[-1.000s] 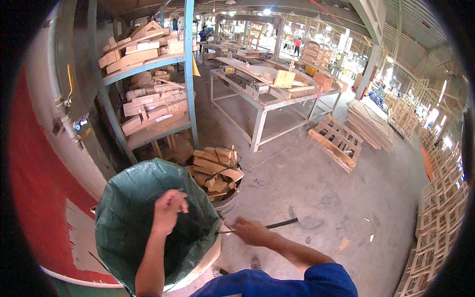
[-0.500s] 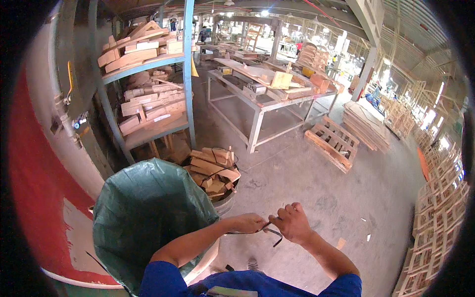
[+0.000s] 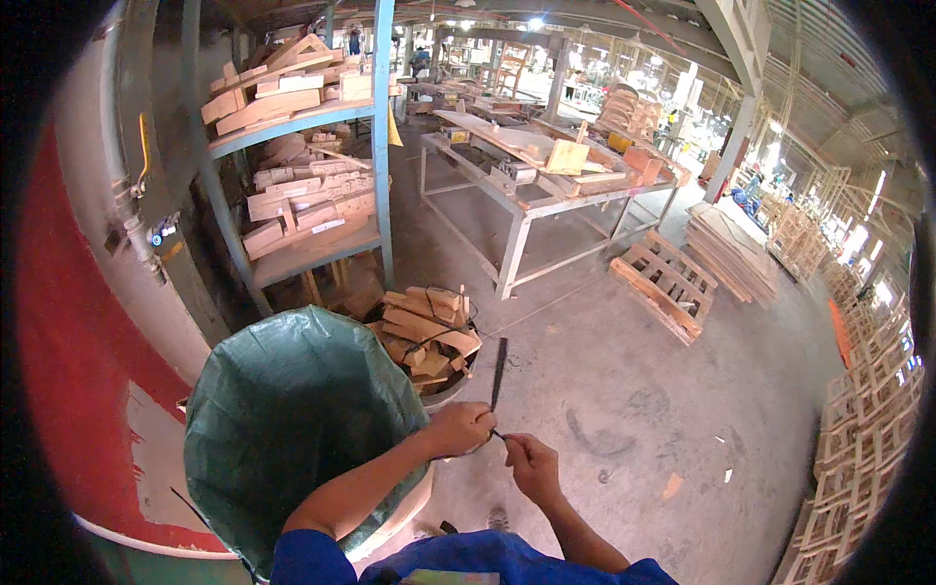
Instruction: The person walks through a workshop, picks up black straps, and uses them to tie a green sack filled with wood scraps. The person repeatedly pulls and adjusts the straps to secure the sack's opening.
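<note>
My left hand (image 3: 460, 429) is closed on a black strap (image 3: 500, 375), one end of which sticks up above the fist. Just to its right and slightly lower, my right hand (image 3: 532, 468) pinches a short length of the same strap between thumb and fingers. Both hands are in front of me, near the right side of a large round container lined with a green plastic sheet (image 3: 219, 409). My left forearm crosses over the container's rim. The dark inside of the liner shows little detail.
Beyond the liner stands a bin of wood offcuts (image 3: 429, 327). A blue shelf rack (image 3: 384, 175) holds stacked wood pieces. Further off are a metal-framed table (image 3: 512, 249) and a wooden pallet (image 3: 666, 283). A red surface (image 3: 83, 380) lies at left, stacked wooden frames (image 3: 868, 429) at right.
My right hand has come down and left, closer to my left hand. The strap's loose end, hanging down before, now points upward from my left fist. The view has shifted slightly.
</note>
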`<move>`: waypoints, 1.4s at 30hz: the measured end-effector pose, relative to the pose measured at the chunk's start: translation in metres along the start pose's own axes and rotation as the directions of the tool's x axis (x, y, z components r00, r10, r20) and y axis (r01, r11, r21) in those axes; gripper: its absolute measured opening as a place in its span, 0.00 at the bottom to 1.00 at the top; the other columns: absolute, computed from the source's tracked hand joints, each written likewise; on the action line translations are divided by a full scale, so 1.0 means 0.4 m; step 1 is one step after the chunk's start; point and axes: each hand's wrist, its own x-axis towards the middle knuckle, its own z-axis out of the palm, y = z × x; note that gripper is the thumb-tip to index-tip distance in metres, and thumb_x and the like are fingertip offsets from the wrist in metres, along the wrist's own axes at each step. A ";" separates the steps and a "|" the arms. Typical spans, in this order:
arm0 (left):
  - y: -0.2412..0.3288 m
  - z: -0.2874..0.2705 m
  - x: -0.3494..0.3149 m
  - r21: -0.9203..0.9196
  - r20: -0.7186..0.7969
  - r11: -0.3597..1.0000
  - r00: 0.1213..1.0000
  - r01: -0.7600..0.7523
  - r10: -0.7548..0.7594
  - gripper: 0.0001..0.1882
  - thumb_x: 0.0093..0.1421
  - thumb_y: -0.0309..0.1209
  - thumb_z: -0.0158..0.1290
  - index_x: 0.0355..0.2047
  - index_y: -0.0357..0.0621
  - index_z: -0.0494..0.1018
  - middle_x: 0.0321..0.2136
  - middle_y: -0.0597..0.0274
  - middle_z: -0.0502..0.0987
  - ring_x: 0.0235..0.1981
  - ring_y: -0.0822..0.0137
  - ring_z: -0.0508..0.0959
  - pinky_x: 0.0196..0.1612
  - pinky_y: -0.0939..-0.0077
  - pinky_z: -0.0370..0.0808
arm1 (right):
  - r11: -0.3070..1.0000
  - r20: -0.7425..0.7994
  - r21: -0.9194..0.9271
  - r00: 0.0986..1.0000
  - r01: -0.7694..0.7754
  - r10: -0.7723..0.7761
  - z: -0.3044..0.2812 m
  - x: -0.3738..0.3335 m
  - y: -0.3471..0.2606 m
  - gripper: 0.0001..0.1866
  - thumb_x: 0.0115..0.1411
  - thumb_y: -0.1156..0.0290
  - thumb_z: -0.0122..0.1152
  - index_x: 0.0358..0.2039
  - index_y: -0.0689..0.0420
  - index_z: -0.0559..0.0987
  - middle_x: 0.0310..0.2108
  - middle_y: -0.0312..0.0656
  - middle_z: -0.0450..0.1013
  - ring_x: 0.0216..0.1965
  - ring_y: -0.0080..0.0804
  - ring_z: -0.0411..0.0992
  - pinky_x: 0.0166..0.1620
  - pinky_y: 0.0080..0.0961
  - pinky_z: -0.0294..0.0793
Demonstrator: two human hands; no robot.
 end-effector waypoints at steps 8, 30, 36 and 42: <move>-0.089 0.009 -0.066 0.280 0.093 0.958 0.995 -0.064 0.039 0.15 0.67 0.39 0.44 0.37 0.41 0.76 0.35 0.44 0.80 0.39 0.42 0.81 0.44 0.46 0.76 | 0.896 0.384 -0.413 0.923 0.166 0.006 -0.102 -0.136 0.299 0.10 0.66 0.66 0.60 0.40 0.57 0.84 0.29 0.44 0.81 0.32 0.33 0.80 0.38 0.30 0.79; -0.063 0.030 -0.091 0.140 -0.220 0.949 0.944 0.282 -0.248 0.18 0.64 0.39 0.46 0.34 0.34 0.75 0.31 0.32 0.79 0.37 0.32 0.79 0.44 0.39 0.74 | 0.966 0.010 0.038 0.967 0.255 -0.255 0.190 -0.041 0.019 0.10 0.65 0.69 0.64 0.45 0.54 0.83 0.35 0.44 0.79 0.32 0.34 0.77 0.34 0.33 0.76; -0.001 0.018 -0.088 0.123 -0.145 0.960 0.961 0.252 -0.233 0.21 0.62 0.38 0.50 0.49 0.35 0.74 0.35 0.36 0.80 0.39 0.36 0.80 0.47 0.45 0.76 | 0.957 0.216 -0.018 0.935 0.290 -0.280 0.177 -0.037 0.050 0.09 0.68 0.69 0.59 0.45 0.56 0.83 0.36 0.40 0.77 0.32 0.33 0.75 0.35 0.33 0.75; 0.011 -0.063 -0.152 -0.090 0.253 0.996 0.966 -0.028 0.050 0.27 0.61 0.36 0.57 0.60 0.45 0.70 0.40 0.48 0.80 0.44 0.44 0.79 0.50 0.53 0.76 | 0.274 0.827 0.551 0.561 -0.788 -0.050 0.134 0.012 0.169 0.11 0.72 0.62 0.54 0.50 0.51 0.76 0.27 0.25 0.63 0.25 0.15 0.58 0.24 0.16 0.57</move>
